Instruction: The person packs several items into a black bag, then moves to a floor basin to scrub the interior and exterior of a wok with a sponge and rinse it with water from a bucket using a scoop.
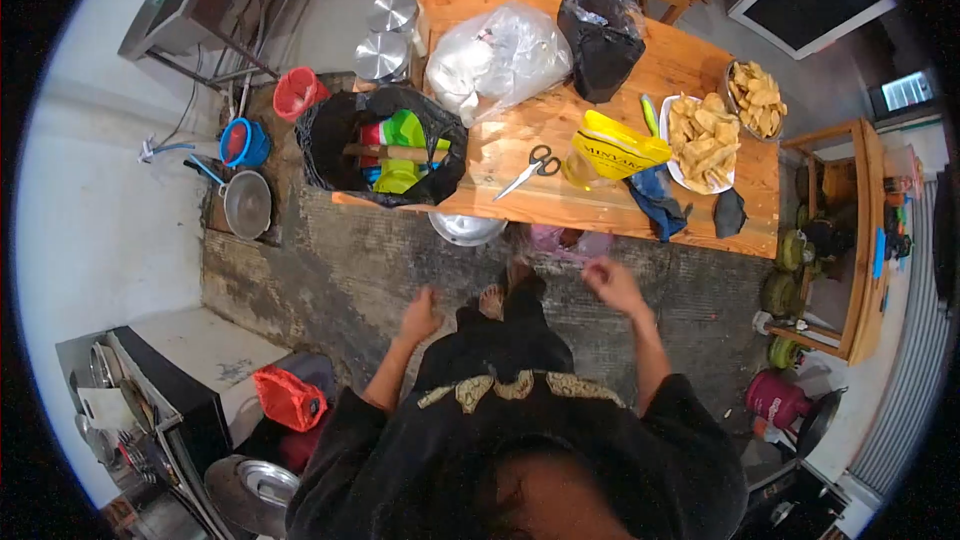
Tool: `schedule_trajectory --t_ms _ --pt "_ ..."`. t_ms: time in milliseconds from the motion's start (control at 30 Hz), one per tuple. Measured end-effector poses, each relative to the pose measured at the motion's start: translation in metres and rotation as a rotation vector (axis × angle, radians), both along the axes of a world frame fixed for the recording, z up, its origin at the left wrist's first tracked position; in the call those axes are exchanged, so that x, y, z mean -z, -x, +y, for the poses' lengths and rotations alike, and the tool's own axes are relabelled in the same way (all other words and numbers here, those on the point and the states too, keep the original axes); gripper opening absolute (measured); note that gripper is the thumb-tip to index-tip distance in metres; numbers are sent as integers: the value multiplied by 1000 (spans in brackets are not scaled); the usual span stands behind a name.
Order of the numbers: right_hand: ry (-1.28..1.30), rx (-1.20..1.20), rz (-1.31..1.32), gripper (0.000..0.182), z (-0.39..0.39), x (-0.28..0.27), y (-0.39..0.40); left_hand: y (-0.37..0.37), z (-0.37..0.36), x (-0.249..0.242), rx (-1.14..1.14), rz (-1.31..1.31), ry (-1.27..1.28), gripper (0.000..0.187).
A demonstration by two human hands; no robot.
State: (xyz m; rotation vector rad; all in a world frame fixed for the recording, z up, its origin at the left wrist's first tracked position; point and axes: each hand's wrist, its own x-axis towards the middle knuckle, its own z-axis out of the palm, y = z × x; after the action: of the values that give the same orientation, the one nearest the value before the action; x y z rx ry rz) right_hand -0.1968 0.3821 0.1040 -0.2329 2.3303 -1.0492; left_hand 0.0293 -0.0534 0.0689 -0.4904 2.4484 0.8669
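My left hand (pixel 421 317) hangs in the air in front of the table, fingers loosely curled with nothing seen in them. My right hand (pixel 612 286) is also raised off the table's near edge, fingers loosely bent and partly apart, holding nothing. Nearest on the wooden table (pixel 610 210) lie scissors (pixel 532 170) with black handles, a yellow pouch (pixel 615 148), a dark blue cloth (pixel 657 205) and a white plate (pixel 690 183) of fried crackers. A black bag-lined bin (pixel 450 180) with colourful packs and a wooden stick inside stands left of the scissors.
A clear plastic bag (pixel 510 55), a black bag (pixel 600 45), metal canisters (pixel 384 55) and a bowl of crackers (pixel 757 100) are on the table. Below its edge sit a metal pot (pixel 467 229) and a pink bag (pixel 570 242). A wooden shelf (pixel 865 240) stands right; a pan (pixel 247 205) lies left.
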Motion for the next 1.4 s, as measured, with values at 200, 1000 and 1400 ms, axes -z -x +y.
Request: schedule_trajectory --t_ms 200,1000,1400 --pt "463 50 -196 22 -73 -138 58 179 76 -161 76 571 -247 25" --pt "402 274 381 23 -275 -117 252 459 -90 -225 267 721 -461 32" --pt "687 527 667 21 -289 -208 223 559 -123 -257 487 631 -800 36"
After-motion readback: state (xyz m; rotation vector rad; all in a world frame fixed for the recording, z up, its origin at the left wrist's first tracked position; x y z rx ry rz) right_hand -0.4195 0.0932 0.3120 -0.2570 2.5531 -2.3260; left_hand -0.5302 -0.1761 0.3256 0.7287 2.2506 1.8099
